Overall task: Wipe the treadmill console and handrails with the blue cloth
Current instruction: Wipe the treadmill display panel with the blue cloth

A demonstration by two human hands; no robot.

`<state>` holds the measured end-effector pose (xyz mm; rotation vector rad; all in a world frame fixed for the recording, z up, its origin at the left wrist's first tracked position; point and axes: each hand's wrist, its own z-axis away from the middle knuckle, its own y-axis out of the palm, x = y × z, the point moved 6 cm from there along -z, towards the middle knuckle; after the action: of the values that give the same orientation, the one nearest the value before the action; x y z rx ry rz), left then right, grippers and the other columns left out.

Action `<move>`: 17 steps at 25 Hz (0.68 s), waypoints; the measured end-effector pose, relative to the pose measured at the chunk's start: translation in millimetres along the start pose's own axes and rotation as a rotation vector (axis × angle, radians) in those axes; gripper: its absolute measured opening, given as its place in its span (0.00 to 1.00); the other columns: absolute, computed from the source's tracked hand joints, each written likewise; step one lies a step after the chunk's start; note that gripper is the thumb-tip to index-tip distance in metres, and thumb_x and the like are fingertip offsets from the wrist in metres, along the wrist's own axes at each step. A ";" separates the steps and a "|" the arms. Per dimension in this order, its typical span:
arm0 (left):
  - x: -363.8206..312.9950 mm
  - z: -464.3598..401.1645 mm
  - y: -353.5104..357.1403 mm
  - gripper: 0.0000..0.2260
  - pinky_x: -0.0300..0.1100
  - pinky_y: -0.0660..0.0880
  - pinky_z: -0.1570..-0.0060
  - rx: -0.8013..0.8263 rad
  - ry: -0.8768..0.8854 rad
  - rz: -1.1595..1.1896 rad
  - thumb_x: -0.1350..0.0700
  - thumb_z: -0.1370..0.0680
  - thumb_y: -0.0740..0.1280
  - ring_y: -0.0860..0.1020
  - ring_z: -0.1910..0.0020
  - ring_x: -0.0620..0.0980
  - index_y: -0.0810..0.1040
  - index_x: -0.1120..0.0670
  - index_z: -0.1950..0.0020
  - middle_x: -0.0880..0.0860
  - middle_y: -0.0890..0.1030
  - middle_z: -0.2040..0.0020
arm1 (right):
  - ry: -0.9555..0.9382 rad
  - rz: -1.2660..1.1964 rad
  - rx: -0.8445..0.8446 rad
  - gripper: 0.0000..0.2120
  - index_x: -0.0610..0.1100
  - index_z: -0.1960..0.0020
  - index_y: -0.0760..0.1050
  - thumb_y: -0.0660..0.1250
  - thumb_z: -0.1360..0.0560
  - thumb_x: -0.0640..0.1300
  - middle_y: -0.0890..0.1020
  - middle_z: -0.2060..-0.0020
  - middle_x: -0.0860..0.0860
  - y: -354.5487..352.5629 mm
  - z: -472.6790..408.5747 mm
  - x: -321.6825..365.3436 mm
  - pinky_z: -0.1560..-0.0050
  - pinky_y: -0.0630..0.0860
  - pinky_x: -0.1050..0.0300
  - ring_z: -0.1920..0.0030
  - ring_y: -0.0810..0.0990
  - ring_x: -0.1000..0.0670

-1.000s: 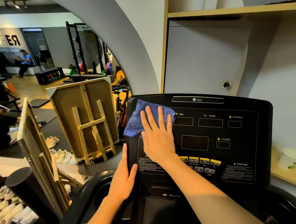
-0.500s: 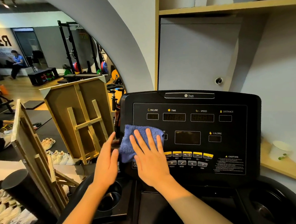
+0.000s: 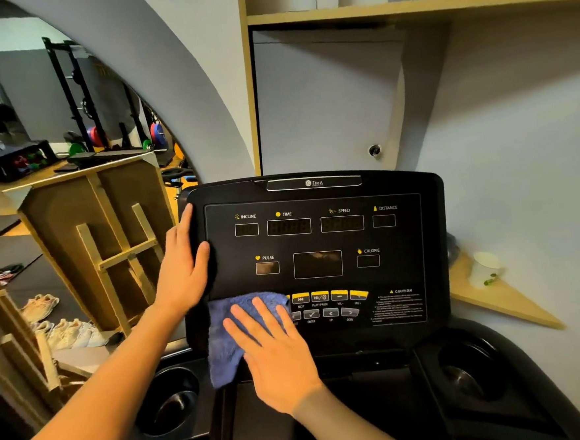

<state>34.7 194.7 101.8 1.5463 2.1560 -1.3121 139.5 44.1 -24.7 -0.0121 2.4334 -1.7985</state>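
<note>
The black treadmill console (image 3: 403, 239) faces me, with dark displays and a row of yellow buttons (image 3: 328, 296). A blue cloth (image 3: 228, 341) lies flat on the console's lower left corner, partly hanging over the bottom edge. My right hand (image 3: 274, 355) presses it with straight, spread fingers. My left hand (image 3: 182, 265) holds the console's left edge, thumb on the front face and fingers behind the rim. The handrails lie below and to the sides, mostly out of view.
Two round cup holders (image 3: 171, 403) (image 3: 471, 375) flank a flat tray below the console. Wooden easel frames (image 3: 112, 246) stand close on the left, with shoes (image 3: 66, 331) on the floor. A wooden ledge (image 3: 507, 301) with a white cup (image 3: 484, 268) sits at right.
My right hand slid the cloth down from the console's upper left to its lower left corner. My left hand moved up the left edge and now grips it higher.
</note>
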 end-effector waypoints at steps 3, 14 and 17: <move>2.8 1.1 8.2 0.30 0.48 0.67 0.43 -0.065 -0.004 0.011 0.47 0.19 0.56 0.73 0.37 0.57 0.49 0.45 0.18 0.60 0.67 0.29 | 0.019 0.002 0.003 0.33 0.52 0.18 0.47 0.51 0.21 0.52 0.46 0.18 0.53 2.3 8.8 -11.6 0.23 0.44 0.40 0.19 0.41 0.45; 5.3 2.2 9.6 0.29 0.53 0.69 0.41 -0.103 -0.016 -0.013 0.46 0.18 0.55 0.73 0.37 0.59 0.48 0.42 0.19 0.59 0.70 0.31 | 0.106 0.028 -0.176 0.32 0.54 0.20 0.58 0.62 0.22 0.47 0.58 0.19 0.56 -5.5 70.4 -86.3 0.22 0.55 0.42 0.19 0.51 0.48; 4.6 2.8 10.0 0.29 0.53 0.67 0.38 -0.103 -0.011 -0.005 0.46 0.18 0.55 0.72 0.35 0.58 0.49 0.42 0.19 0.59 0.69 0.29 | 0.163 0.103 -0.173 0.33 0.54 0.19 0.56 0.62 0.22 0.47 0.56 0.19 0.55 -3.0 89.6 -112.1 0.23 0.55 0.41 0.19 0.51 0.46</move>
<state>40.1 196.4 91.9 1.4914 2.1853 -1.1882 259.3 -33.7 -37.9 0.2484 2.6405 -1.5996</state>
